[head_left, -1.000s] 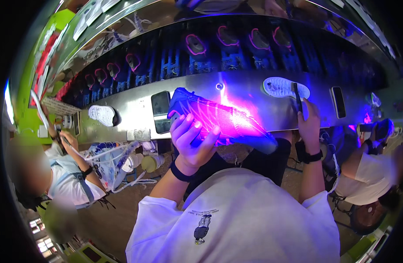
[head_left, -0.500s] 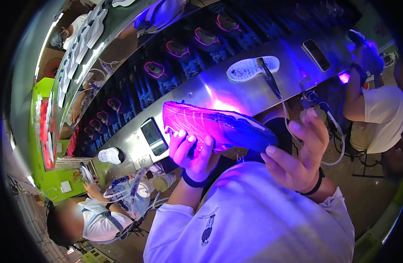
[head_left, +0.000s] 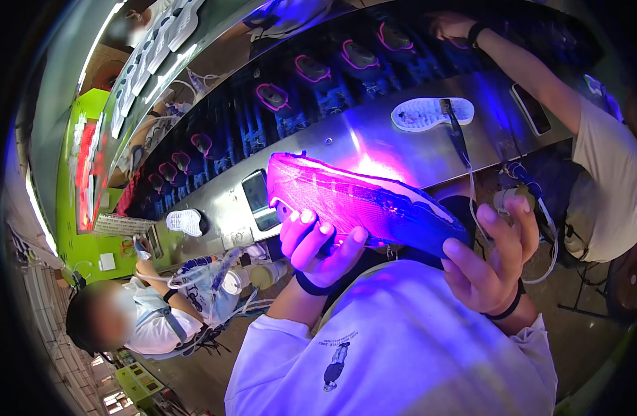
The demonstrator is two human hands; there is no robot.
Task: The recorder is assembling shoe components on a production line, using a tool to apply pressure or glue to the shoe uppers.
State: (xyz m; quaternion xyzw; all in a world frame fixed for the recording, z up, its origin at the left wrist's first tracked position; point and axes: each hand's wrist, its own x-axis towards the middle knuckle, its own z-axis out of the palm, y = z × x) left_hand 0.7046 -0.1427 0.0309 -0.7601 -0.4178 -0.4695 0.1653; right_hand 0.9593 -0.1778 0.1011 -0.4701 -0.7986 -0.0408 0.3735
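Note:
A shoe upper (head_left: 356, 201) is held up in front of my chest, tilted with its right end lower. Pink-purple light covers its left part and deep blue its right. My left hand (head_left: 317, 248) is closed around its lower left side, fingertips showing at the edge. My right hand (head_left: 493, 262) has its fingers spread, palm toward me, with one fingertip at the shoe upper's right end. Beyond the shoe upper, a white shoe sole (head_left: 421, 114) lies on the metal bench (head_left: 374, 142), a dark-handled brush (head_left: 454, 128) with a thin hose resting across it.
Behind the bench runs a dark conveyor (head_left: 246, 128) with several pink-edged shoe parts. Two phones (head_left: 262, 201) (head_left: 533, 111) and another white sole (head_left: 185, 222) lie on the bench. A co-worker (head_left: 149, 312) sits at left; another co-worker's arm (head_left: 526, 66) reaches over the conveyor.
The view has shifted, so the bench items appear farther right. At right, a co-worker's arm now stretches over the conveyor. My grip on the shoe upper looks nearly the same.

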